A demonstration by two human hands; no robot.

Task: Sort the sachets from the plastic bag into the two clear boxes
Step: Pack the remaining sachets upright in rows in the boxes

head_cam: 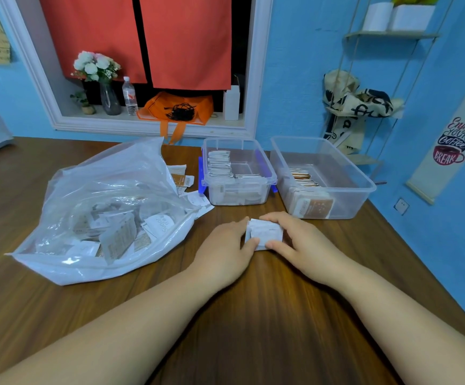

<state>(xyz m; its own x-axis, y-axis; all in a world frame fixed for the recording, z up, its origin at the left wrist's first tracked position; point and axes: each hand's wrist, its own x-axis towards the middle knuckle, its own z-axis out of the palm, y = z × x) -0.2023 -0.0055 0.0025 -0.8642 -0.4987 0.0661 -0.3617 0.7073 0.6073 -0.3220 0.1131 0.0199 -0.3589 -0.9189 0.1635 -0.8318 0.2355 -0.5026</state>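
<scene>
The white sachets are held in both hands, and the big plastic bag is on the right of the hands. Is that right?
Not quite. The head view shows the plastic bag lying to the left of the hands, not the right. The rest is true: the left hand and the right hand both hold the white sachets.

Evenly lit, moderately bright. White glare on the plastic bag (pixel 100 195); soft shadows on the table (pixel 253 315) right of it. Wide-angle bending toward edges; slight softness.
</scene>
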